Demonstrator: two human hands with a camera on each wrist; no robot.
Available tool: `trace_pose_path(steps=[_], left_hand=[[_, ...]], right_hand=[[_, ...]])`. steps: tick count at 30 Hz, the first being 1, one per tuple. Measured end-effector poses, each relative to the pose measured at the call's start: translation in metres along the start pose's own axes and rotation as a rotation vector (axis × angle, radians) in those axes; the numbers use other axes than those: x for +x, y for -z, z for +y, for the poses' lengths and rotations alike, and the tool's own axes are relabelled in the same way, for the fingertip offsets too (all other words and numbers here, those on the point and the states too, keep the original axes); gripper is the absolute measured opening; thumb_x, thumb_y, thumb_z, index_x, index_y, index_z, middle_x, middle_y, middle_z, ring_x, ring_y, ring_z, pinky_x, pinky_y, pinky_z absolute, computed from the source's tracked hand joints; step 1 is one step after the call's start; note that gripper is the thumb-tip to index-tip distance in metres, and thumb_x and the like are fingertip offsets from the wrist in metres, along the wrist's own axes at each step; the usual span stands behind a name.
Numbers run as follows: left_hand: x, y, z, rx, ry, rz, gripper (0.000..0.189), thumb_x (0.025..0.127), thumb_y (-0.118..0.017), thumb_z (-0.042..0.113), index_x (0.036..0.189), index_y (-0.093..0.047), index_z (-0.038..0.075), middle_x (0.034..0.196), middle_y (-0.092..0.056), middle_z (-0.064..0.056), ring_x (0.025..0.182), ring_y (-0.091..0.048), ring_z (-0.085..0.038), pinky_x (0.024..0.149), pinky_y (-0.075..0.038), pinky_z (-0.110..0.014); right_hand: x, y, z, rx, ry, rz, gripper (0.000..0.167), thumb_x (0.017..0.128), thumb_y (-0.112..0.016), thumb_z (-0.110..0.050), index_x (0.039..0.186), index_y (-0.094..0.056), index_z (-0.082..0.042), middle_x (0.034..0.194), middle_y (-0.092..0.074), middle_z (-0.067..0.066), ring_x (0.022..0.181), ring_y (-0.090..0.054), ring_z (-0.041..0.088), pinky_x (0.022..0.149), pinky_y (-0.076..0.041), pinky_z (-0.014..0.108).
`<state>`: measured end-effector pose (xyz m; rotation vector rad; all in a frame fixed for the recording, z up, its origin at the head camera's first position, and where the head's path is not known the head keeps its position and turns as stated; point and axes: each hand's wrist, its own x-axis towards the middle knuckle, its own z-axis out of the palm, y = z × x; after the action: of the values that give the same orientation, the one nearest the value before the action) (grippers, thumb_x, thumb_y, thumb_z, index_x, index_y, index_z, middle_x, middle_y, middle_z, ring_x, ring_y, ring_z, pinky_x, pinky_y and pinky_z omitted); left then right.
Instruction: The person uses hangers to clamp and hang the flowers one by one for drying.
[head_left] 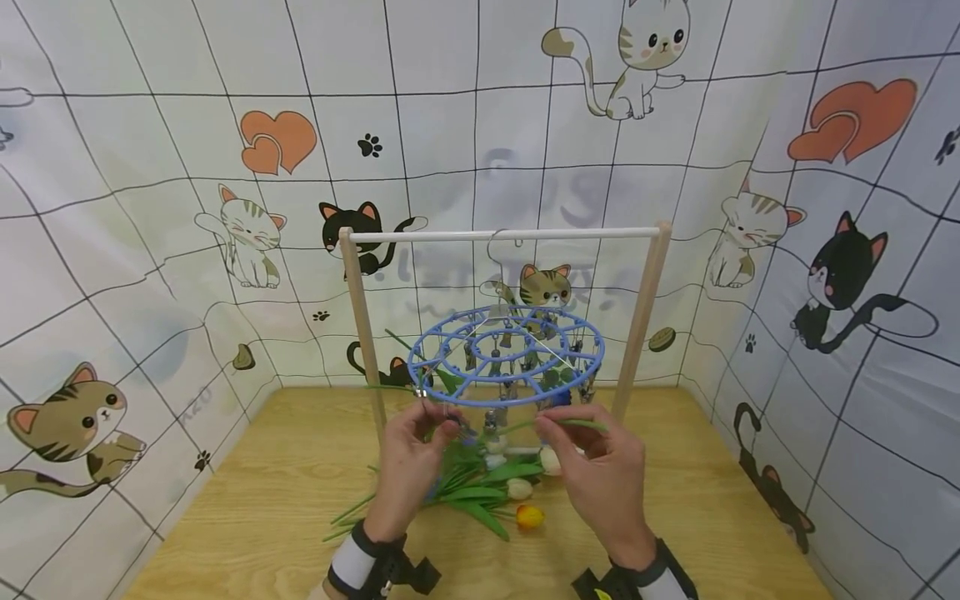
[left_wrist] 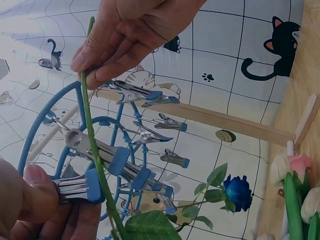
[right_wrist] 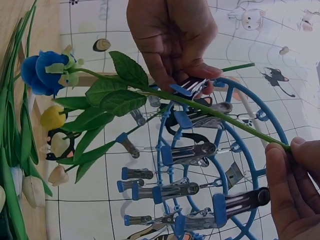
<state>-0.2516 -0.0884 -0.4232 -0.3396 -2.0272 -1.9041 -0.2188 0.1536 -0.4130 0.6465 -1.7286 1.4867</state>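
Observation:
Above the table hangs a round blue drying rack (head_left: pixel 504 402) with many metal clips. My left hand (head_left: pixel 412 458) is at its near left edge, pinching a metal clip (left_wrist: pixel 77 187) with blue tips between thumb and fingers. Across from it, my right hand (head_left: pixel 607 475) pinches the green stem (left_wrist: pixel 92 135) of a blue rose (right_wrist: pixel 45 72) near its end. The stem runs past the clip's blue tips; whether it lies between them I cannot tell. A second blue rose (left_wrist: pixel 237 194) with leaves hangs among the clips on the far side.
A wooden frame with a white bar (head_left: pixel 435 237) carries the rack by its hook. On the wooden table (head_left: pixel 285 467) beneath lie green stems and tulips, among them a yellow-orange tulip (head_left: pixel 530 517) and a cream tulip (head_left: pixel 519 489). A cat-print sheet (head_left: pixel 450 133) covers the walls.

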Motion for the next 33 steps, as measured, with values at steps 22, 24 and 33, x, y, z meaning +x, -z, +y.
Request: trace_pose_path(steps=[22, 24, 33], left_hand=[[-0.002, 0.001, -0.006, 0.016, 0.016, -0.117, 0.013, 0.113, -0.075, 0.008, 0.124, -0.079, 0.002, 0.124, -0.084, -0.016, 0.121, -0.081, -0.021, 0.106, -0.063, -0.021], [-0.002, 0.003, -0.008, 0.026, -0.002, -0.144, 0.016, 0.114, -0.074, 0.012, 0.126, -0.078, 0.002, 0.128, -0.085, -0.013, 0.128, -0.081, -0.025, 0.109, -0.061, -0.021], [-0.003, 0.009, -0.016, 0.095, -0.038, -0.185, 0.028, 0.116, -0.075, 0.020, 0.141, -0.078, 0.010, 0.137, -0.085, -0.013, 0.134, -0.081, -0.034, 0.119, -0.062, -0.031]], right_hand=[[-0.004, 0.000, 0.002, -0.028, -0.072, -0.029, 0.027, 0.097, -0.086, 0.013, 0.117, -0.083, -0.005, 0.109, -0.088, 0.013, 0.094, -0.087, 0.005, 0.082, -0.072, 0.024], [-0.004, 0.000, 0.003, -0.024, -0.065, -0.040, 0.028, 0.097, -0.086, 0.014, 0.117, -0.083, -0.005, 0.110, -0.087, 0.014, 0.095, -0.087, 0.006, 0.083, -0.072, 0.025], [-0.008, -0.002, 0.004, 0.011, -0.009, -0.081, 0.029, 0.097, -0.085, 0.016, 0.117, -0.083, -0.004, 0.111, -0.084, 0.015, 0.097, -0.087, 0.014, 0.085, -0.072, 0.025]])
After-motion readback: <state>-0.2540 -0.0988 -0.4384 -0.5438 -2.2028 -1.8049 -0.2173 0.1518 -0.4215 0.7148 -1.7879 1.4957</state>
